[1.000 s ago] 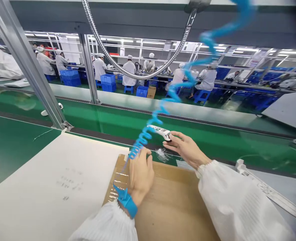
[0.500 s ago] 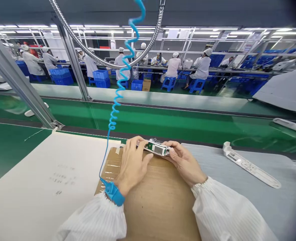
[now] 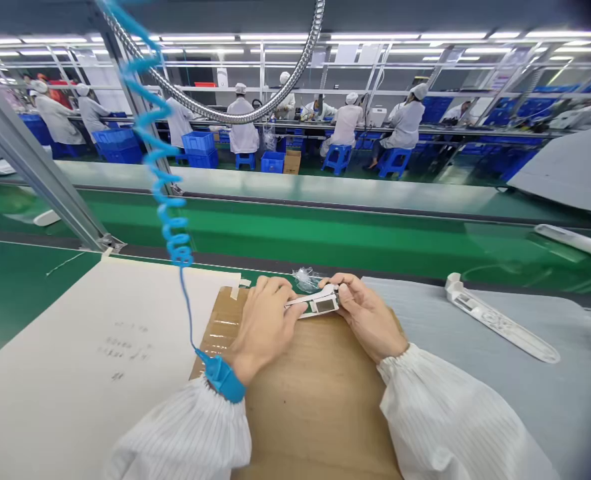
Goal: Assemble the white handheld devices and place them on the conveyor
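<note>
A slim white housing (image 3: 320, 307) with a green circuit board and a small grey screen spans both my hands, above the far part of a brown cardboard sheet (image 3: 320, 393). My left hand (image 3: 268, 320) grips its left end, fingers over the top and thumb in front. At the other end, beside the screen, my right hand (image 3: 368, 313) pinches it between thumb and fingers. A blue strap (image 3: 223, 379) circles my left wrist. Crumpled clear plastic (image 3: 306, 279) lies just behind the housing.
White paper with faint writing (image 3: 75, 327) covers the left side. A long white shell (image 3: 505, 323) rests on the pale sheet (image 3: 425, 373) at right. A coiled blue cord (image 3: 168, 193) hangs at left centre. Behind the green conveyor (image 3: 275, 230), several people sit at benches.
The housing has tilted, so its white edge and screen face differently, and more of the clear plastic shows behind it. The coiled cord has swung left. The view has shifted slightly.
</note>
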Motion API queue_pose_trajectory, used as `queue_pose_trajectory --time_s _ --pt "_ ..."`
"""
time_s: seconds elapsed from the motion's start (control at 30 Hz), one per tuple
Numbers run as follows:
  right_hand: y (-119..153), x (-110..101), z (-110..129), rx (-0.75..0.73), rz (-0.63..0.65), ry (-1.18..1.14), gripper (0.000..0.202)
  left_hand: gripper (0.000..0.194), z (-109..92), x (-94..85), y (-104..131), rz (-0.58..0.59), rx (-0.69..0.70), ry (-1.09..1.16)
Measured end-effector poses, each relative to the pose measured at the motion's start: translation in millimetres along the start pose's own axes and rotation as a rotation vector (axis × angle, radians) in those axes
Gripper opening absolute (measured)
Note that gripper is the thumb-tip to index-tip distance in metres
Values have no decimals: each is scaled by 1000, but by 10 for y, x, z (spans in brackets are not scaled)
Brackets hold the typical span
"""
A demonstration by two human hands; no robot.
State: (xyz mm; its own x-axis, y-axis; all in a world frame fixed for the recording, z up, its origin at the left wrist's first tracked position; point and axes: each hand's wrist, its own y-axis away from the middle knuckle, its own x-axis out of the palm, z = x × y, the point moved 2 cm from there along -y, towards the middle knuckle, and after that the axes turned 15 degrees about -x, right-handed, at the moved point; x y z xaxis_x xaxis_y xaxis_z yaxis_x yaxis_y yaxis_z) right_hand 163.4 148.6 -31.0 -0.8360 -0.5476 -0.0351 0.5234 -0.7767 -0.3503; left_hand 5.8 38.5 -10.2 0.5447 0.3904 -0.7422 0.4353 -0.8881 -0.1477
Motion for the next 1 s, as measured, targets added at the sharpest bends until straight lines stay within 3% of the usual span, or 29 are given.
queue_pose_trajectory --time_s 0.1,0.2,0.27,0.37,0.5,0.63,0.7,0.9,1.0 --pt "-6 -28 73 -244 -13 430 31 20 7 37 -2 37 -105 -29" --pt "25 23 153 -509 71 785 19 20 2 39 1 7 -157 -63" --pt "53 74 176 -596 101 955 15 22 -12 26 10 1 -153 -80" --pt "80 131 209 -687 39 1116 7 24 -36 6 27 -2 -138 -106" --pt "88 192 264 -762 40 1238 13 24 -43 2 28 6 -153 -108" --pt "107 258 314 -720 113 1148 21 33 44 -59 -20 -78 -405 -89" --pt "113 276 329 -706 104 1096 18 33 65 -100 -36 -104 -450 -90" --pt "60 249 316 -770 71 1138 13 29 -65 -86 42 53 -235 -132" --pt "56 239 298 -753 53 1216 14 29 -91 -58 69 79 -223 -111"
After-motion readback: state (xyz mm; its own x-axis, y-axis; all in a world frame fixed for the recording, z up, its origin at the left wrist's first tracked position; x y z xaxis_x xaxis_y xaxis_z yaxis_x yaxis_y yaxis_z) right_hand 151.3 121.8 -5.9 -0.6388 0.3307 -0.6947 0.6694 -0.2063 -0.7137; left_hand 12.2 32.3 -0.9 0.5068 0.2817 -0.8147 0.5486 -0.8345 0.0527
